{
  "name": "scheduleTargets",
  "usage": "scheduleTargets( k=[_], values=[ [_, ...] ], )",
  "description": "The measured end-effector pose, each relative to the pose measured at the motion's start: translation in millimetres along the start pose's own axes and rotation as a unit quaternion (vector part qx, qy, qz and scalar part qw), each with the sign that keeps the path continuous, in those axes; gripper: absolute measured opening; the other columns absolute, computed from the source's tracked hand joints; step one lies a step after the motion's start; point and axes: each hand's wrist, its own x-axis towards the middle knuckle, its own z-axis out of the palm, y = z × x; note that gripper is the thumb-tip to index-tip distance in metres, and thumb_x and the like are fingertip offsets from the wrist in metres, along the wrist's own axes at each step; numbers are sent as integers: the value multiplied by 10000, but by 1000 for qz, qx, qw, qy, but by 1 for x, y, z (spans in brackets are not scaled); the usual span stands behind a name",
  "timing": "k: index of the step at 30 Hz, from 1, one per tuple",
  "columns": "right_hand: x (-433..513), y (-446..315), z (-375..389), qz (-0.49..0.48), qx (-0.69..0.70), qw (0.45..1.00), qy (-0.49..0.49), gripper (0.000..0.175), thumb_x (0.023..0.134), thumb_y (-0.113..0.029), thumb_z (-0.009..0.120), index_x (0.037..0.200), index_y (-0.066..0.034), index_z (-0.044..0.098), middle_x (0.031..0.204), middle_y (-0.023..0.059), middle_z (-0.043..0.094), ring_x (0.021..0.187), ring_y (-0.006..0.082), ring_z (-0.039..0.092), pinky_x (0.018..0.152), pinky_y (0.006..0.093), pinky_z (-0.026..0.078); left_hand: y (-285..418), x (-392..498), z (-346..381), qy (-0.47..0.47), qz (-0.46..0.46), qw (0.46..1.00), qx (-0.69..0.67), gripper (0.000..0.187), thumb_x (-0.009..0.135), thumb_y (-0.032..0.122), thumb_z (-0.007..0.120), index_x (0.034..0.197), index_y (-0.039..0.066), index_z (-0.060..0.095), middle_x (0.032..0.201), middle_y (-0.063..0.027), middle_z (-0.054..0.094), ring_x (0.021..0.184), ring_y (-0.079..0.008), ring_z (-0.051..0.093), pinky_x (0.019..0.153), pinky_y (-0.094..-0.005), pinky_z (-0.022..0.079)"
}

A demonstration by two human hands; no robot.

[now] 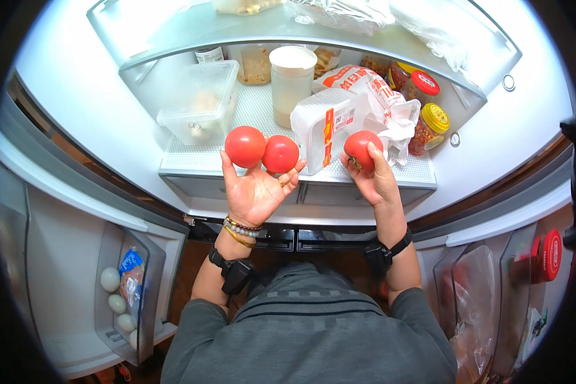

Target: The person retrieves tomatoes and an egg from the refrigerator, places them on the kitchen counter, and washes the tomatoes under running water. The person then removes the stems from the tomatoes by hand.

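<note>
Two red tomatoes, a larger one (pixel 245 147) and a smaller one (pixel 281 154), rest side by side on the raised fingers of my left hand (pixel 257 192), palm up. My right hand (pixel 374 177) grips a third tomato (pixel 363 149), its green stem end turned downward. Both hands are at the front edge of a refrigerator shelf (pixel 192 156). Between them, on the shelf, a clear plastic tray (pixel 312 129) with an orange label stands tilted beside a white-and-red plastic bag (pixel 365 89).
Behind my left hand sits a lidded plastic box (pixel 201 103). A tall lidded container (pixel 290 91) stands mid-shelf, jars (pixel 429 127) at right. A glass shelf (pixel 249 36) hangs above. Both doors stand open; the left door bin (pixel 149 269) holds several eggs (pixel 117 304).
</note>
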Motion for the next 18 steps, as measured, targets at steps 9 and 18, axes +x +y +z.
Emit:
scheduleTargets(
  k=[9, 18],
  values=[
    [4, -11, 10, -4, 9, 999, -54, 502, 908, -301, 658, 1267, 10, 496, 1179, 171, 606, 1099, 308, 606, 977, 425, 490, 11, 32, -14, 1, 30, 999, 11, 905, 773, 834, 465, 1442, 233, 362, 1537, -150, 251, 1404, -475, 244, 1084, -629, 278],
    [-7, -12, 54, -113, -356, 923, -92, 648, 776, -216, 794, 1294, -49, 442, 1150, 112, 595, 1015, 207, 620, 877, 355, 513, -22, 29, -1, -29, -32, 999, -16, 914, 795, 848, 381, 1465, 231, 318, 1568, -154, 219, 1393, -476, 278, 1097, -729, 172]
  ],
)
